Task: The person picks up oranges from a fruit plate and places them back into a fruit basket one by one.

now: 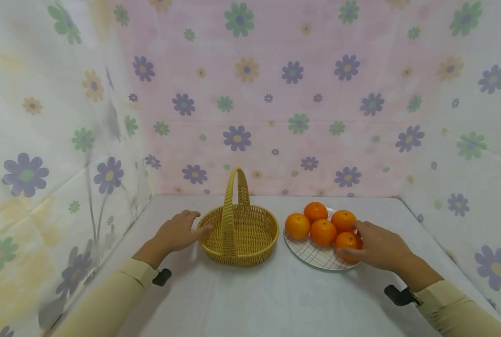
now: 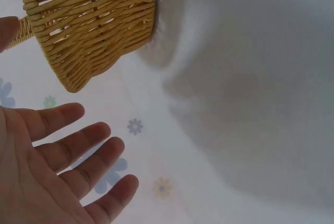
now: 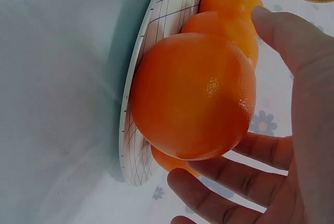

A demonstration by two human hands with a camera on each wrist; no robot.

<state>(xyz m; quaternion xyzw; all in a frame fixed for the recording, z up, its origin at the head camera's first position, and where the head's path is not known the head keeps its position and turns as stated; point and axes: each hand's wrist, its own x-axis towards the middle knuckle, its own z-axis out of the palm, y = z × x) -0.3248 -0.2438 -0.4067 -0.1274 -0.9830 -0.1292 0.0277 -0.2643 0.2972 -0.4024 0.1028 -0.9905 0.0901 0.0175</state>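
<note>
Round glossy orange fruit (image 1: 346,241), front-right on white grid-lined round plate (image 1: 311,252), lies just L of R hand (image 1: 381,245) (nearer), btwn its spread thumb & fingers; L hand (image 1: 178,232), also spread, is beside yellow woven basket (image 1: 250,258).

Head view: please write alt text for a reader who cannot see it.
A person's right hand reaches around the nearest orange of five on a round checked plate. Their open left hand is at the left side of a yellow wicker basket with a tall handle; plate and basket stand on a white table before flower-patterned cloth.
</note>
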